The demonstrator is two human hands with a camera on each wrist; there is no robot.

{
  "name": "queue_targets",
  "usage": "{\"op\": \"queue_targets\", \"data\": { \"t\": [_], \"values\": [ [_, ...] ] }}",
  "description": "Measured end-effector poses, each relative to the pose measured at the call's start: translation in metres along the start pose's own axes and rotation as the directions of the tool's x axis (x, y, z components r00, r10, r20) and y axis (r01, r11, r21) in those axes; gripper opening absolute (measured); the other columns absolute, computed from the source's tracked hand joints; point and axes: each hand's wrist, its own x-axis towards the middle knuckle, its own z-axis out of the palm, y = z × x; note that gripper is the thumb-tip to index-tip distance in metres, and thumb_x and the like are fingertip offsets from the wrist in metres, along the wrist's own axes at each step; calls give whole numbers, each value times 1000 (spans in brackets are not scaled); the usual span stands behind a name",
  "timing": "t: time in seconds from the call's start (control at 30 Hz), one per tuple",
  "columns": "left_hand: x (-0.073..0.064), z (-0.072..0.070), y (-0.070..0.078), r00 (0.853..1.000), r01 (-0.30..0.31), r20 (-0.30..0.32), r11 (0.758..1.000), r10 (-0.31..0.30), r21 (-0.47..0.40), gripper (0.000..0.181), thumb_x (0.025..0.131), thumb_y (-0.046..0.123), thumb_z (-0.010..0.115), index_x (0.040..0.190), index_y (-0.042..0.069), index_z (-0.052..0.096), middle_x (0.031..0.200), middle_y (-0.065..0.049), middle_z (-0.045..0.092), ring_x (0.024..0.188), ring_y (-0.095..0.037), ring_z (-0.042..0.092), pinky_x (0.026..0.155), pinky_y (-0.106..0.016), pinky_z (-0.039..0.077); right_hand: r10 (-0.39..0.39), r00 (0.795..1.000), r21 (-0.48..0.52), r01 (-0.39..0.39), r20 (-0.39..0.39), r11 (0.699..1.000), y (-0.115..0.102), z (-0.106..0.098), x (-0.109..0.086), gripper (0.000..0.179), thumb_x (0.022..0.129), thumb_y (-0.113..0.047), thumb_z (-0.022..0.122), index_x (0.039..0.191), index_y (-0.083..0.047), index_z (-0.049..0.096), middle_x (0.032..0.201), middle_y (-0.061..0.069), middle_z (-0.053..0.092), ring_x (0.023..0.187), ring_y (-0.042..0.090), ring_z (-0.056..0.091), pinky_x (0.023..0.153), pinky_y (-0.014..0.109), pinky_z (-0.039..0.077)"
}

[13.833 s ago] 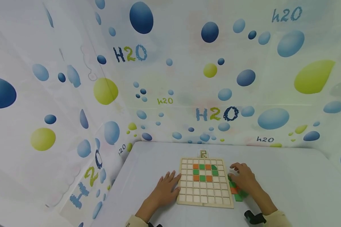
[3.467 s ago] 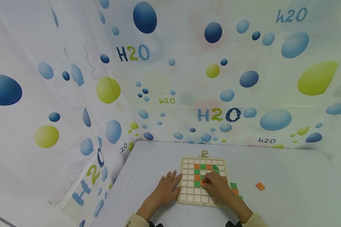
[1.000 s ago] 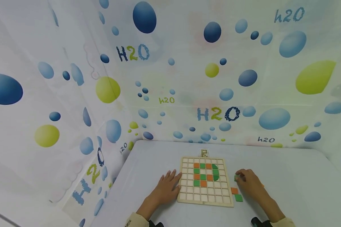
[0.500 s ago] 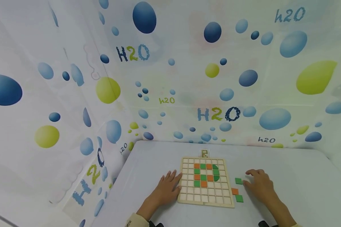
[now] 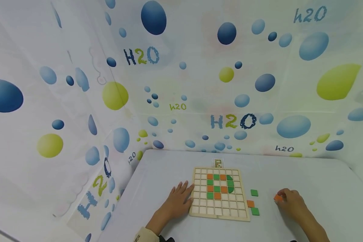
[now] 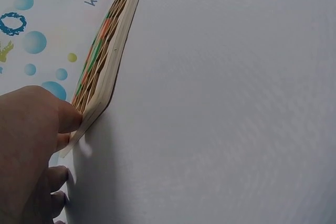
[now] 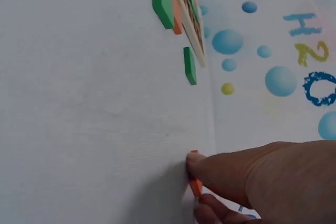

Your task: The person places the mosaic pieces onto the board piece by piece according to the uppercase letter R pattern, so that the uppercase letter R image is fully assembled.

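Note:
A wooden grid board (image 5: 213, 211) lies on the table, with orange and green tiles set in several of its cells, two of the green ones with a rounded corner. My left hand (image 5: 176, 203) rests at the board's left side, fingers spread, fingertips on the rim; the left wrist view shows the thumb (image 6: 68, 119) against the rim. Well to the right of the board, my right hand (image 5: 293, 203) pinches an orange tile (image 5: 278, 198) between thumb and fingers. In the right wrist view that orange tile (image 7: 196, 186) is seen edge-on, partly covered by the thumb.
Beside the board's right edge lie a green tile (image 5: 254, 193), an orange tile (image 5: 250, 203) and another green tile (image 5: 255, 211). A small pattern card (image 5: 217, 163) sits behind the board. A wall sheet with printed bubbles (image 5: 293, 126) rises at the table's far edge.
Several more tiles have come onto the board since the earliest frame. My right hand has let go of a green tile near the board and moved right onto the orange tile. The left hand stays put.

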Motion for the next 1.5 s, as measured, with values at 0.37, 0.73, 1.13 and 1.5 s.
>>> {"op": "queue_targets", "data": {
  "t": [0.37,0.73,1.13,1.5],
  "values": [
    [0,0,0,1000,7,5,1000,-7,15,59,111,39,47,166,21,37,173,-14,29,161,-40,23,127,-65,21,9,1000,35,-9,12,999,-7,21,14,26,98,-5,66,119,10,63,109,23,60,99,31,59,85,51,55],
    [0,2,1,1000,17,2,1000,-17,22,59,110,38,47,166,20,38,173,-14,29,161,-39,23,127,-65,21,-29,1000,119,28,5,992,-65,41,30,32,102,-13,66,129,3,63,123,22,59,110,33,62,91,52,56],
    [-1,-1,3,1000,13,1,1000,-13,16,59,110,39,48,166,21,38,173,-14,30,161,-40,23,127,-66,21,-336,942,174,328,21,929,-151,95,14,14,94,-7,78,103,-13,70,105,-1,62,92,12,58,79,30,55],
    [-1,0,1,1000,11,8,1000,-11,23,59,111,39,48,166,21,37,173,-14,29,161,-40,23,127,-65,21,-529,848,47,529,-24,847,-170,119,6,14,91,-19,85,90,-23,71,97,-11,66,87,7,58,75,32,51]
  ]
}}
